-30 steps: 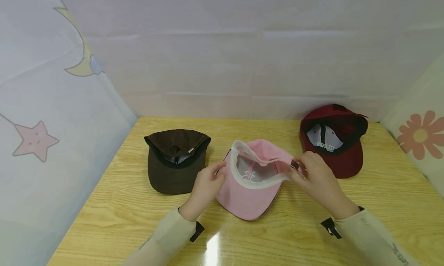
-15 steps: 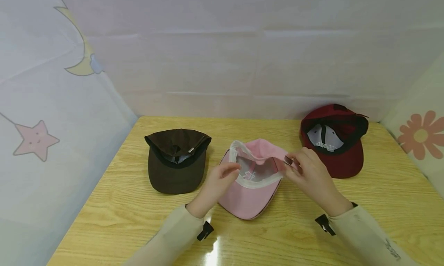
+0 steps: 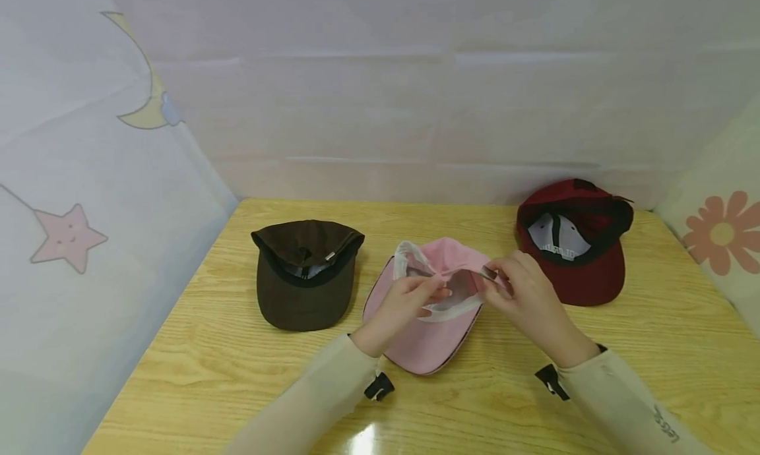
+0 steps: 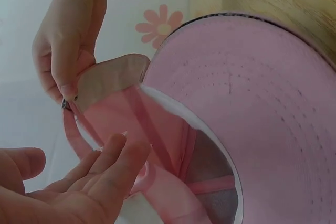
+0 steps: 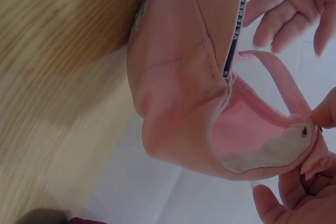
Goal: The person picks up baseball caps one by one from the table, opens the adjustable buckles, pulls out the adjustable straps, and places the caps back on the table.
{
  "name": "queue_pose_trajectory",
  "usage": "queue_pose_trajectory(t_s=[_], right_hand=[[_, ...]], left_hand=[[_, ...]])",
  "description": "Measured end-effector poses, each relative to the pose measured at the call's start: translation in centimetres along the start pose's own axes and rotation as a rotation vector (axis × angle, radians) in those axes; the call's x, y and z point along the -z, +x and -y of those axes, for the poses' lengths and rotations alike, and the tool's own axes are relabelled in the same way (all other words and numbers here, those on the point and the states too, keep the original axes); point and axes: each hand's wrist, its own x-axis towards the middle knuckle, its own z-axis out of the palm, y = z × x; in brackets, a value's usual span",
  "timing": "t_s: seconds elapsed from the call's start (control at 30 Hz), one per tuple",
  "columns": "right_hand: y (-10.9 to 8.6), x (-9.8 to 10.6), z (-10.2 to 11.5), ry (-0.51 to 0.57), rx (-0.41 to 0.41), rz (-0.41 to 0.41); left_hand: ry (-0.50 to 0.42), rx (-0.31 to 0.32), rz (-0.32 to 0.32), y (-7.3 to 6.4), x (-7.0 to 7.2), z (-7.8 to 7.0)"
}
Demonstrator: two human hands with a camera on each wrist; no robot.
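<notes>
A pink baseball cap [image 3: 424, 348] lies upside down on the table, its inside facing up and its brim toward me. My right hand [image 3: 531, 300] pinches the cap's back strap at the small metal buckle [image 3: 489, 273], with thumb and fingertips. Over the cap's opening, my left hand [image 3: 404, 306] reaches in from the left. In the left wrist view its fingers [image 4: 107, 174] are extended and hold nothing, close to the pink strap. The right wrist view shows the loose strap [image 5: 283, 80] running from the buckle toward the left hand, beside a metal eyelet [image 5: 304, 131].
To the left lies a dark brown cap [image 3: 305, 306], upturned with its brim toward me. A dark red cap [image 3: 594, 283] sits at the back right, beyond my right hand. The wooden table [image 3: 196, 363] meets a pale printed cloth backdrop [image 3: 368, 112] behind.
My left hand has moved right, from beside the pink cap's brim to over its opening. My right hand, holding the strap's buckle, has shifted slightly left. The other caps stay put.
</notes>
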Motion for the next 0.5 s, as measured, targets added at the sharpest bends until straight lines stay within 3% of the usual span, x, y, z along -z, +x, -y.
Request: queue_pose_trajectory(t_s=[0.37,0.5], right_hand=[[-0.2,-0.5,0.0,0.019,0.031,0.004],[-0.3,-0.6,0.1,0.037,0.054,0.027]], left_hand=[[-0.181,0.054,0.109,1.4,-1.6,-0.2],[-0.223,0.065,0.092,1.6,-1.9,0.0]])
